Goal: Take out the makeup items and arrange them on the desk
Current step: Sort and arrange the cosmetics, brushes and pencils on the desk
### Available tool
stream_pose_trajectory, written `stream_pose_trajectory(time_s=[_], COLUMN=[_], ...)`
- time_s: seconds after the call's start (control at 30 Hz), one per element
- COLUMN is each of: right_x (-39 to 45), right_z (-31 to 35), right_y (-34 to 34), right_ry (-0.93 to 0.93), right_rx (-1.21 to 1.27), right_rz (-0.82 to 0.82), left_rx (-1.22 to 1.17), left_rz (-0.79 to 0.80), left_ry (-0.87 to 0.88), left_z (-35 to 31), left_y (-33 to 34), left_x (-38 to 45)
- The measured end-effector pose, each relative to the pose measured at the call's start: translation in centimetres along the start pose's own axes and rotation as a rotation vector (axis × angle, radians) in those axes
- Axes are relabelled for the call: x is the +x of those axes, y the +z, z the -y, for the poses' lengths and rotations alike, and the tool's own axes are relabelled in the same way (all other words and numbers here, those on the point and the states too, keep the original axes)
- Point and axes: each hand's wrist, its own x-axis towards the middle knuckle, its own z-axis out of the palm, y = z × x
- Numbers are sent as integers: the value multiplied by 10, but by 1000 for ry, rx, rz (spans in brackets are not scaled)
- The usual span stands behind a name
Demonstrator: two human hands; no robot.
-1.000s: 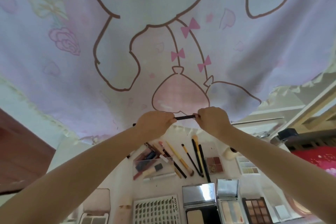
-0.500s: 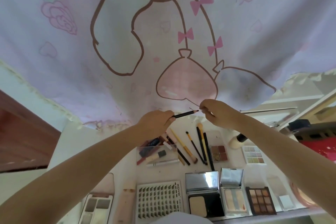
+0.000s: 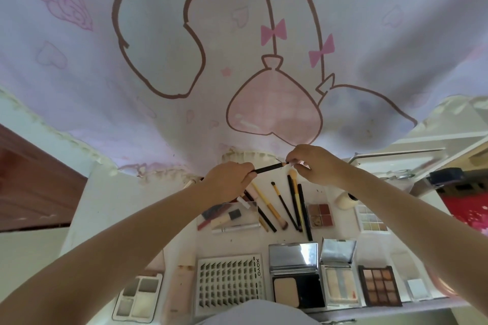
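pencil: thin black makeup pencil (image 3: pixel 266 168), centre frame above white desk (image 3: pixel 111 208); light, stiff, tip fragile
left hand (image 3: pixel 228 182): grips barrel
right hand (image 3: pixel 311 163): pinches tip end
grasp: mid-barrel

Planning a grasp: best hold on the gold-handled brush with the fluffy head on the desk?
Pinch the gold-handled brush mid-handle from above, fingers across its width. It lies flat and slanted, bristles toward the person; neighbouring brushes lie close, so the bare mid-shaft looks like the clearest spot.

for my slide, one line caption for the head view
Left hand and right hand hold a black pencil above brushes and palettes on the desk.
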Motion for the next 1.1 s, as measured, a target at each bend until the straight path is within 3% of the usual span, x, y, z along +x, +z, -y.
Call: stream_pose_trajectory(time_s=[0.23, 0.47, 0.73, 0.9, 1.1], right_x=[13, 49, 86, 99, 99], right_z=[-12, -32, -46, -60, -66], right_y=[17, 54, 87, 91, 97], right_ry=[-14, -87, -74, -80, -66], right_rx=[8, -195, -168, -143, -170], right_rz=[72, 209, 259, 226, 316], left_rx=[-116, -548, -762, -604, -543], left_rz=[66, 291, 309, 245, 329], left_ry=[-54, -329, -590, -613, -625], left_z=[-6, -23, -30, -34, -39], left_y=[18, 58, 83, 89, 99], left_x=[4, 20, 61, 84, 96])
